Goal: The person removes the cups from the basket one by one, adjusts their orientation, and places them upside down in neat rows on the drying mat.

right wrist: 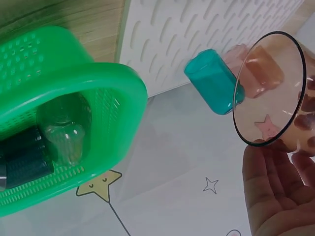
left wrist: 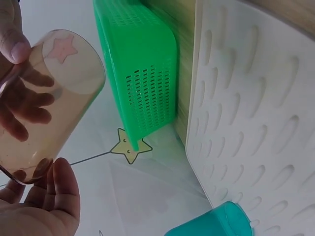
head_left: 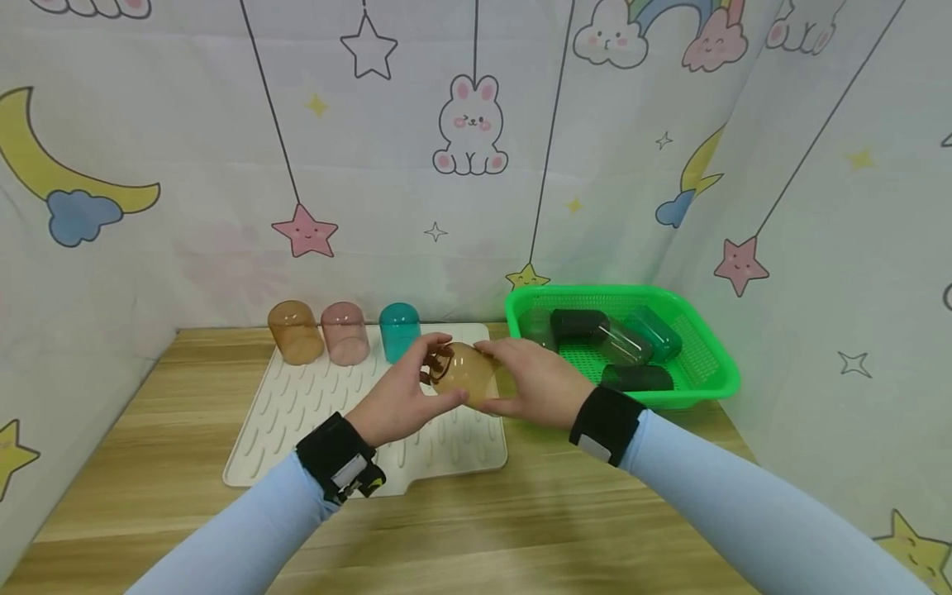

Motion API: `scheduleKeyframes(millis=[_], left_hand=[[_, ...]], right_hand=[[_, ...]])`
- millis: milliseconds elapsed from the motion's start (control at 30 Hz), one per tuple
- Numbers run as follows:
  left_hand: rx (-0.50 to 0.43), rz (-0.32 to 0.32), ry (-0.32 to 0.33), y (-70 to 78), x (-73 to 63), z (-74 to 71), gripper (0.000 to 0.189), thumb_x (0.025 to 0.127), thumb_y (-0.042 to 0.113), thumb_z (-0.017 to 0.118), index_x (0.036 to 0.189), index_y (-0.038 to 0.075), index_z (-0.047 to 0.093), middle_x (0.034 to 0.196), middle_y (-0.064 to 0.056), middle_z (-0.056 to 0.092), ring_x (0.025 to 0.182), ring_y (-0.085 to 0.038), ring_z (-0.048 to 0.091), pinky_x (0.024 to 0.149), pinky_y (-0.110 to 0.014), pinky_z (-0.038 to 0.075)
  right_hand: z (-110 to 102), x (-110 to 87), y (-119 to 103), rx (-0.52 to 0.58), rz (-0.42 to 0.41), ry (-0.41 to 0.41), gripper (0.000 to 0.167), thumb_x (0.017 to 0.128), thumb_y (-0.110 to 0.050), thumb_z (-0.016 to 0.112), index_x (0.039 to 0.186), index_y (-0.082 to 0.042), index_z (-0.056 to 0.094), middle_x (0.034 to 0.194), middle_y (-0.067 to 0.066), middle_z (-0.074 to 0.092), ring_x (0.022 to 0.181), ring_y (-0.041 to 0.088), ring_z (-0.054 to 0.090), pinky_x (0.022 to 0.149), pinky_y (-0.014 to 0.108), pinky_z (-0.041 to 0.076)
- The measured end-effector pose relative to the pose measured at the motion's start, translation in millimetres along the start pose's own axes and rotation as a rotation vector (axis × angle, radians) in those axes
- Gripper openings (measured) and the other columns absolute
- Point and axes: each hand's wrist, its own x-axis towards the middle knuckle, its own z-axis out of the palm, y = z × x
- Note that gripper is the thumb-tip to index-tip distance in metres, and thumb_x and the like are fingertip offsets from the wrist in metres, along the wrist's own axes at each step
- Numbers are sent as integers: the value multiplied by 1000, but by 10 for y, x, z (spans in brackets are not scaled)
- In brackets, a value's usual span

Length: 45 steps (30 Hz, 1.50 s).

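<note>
Both hands hold a see-through amber cup [head_left: 470,376] in the air above the right part of a white ridged draining mat [head_left: 446,450]. My left hand [head_left: 402,397] grips its left side, fingers curled round it. On the other side, my right hand [head_left: 541,382] holds it between thumb and fingers. The cup lies tipped sideways; its dark-rimmed mouth shows in the right wrist view, and the fingers behind show through its wall [left wrist: 69,118]. A teal cup [head_left: 400,332], a pink cup [head_left: 345,335] and another amber cup [head_left: 295,333] stand upside down along the mat's back edge.
Right of the mat, a green perforated basket [head_left: 702,390] contains several cups, among them a black one [head_left: 580,323], a clear one [head_left: 623,343] and a dark green one [head_left: 656,335]. A wooden table [head_left: 521,537] supports everything. Behind it hangs a patterned white cloth [head_left: 409,165].
</note>
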Motion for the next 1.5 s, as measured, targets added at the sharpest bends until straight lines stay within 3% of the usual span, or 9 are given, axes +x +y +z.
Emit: scheduleKeyframes(millis=[333,600,867,1100,1500], left_hand=[[-61,3,10,107,43,-6,80,92,27,75,154,9,28,147,-13,45,129,-30,55,113,-51,46],[-72,24,17,181,71,5,80,92,26,75,155,13,27,148,-12,45,124,-28,57,105,-49,51],[-81,28,20,216,75,25,73,94,27,74,150,11,30,149,-11,45,129,-28,53,106,-47,51],[-70,4,16,241,71,32,67,95,29,73,144,10,32,146,-12,44,130,-30,52,107,-46,50],[35,29,23,253,111,26,64,92,30,76,139,7,39,138,-12,49,114,-26,59,99,-47,55]], right_hand=[[37,-8,42,153,32,23,76,84,-42,83,143,-7,51,131,8,63,116,25,64,96,37,58],[65,-35,39,249,84,43,72,84,-40,83,138,-9,48,127,5,62,111,20,63,95,37,59],[93,-54,49,316,127,40,75,84,-40,83,140,-10,44,127,4,60,113,19,62,92,34,59],[116,-69,56,360,148,21,77,86,-41,81,143,-10,39,129,6,58,115,21,60,94,37,58],[179,-42,49,391,184,2,77,86,-43,81,141,-10,40,129,4,57,114,20,60,91,34,59]])
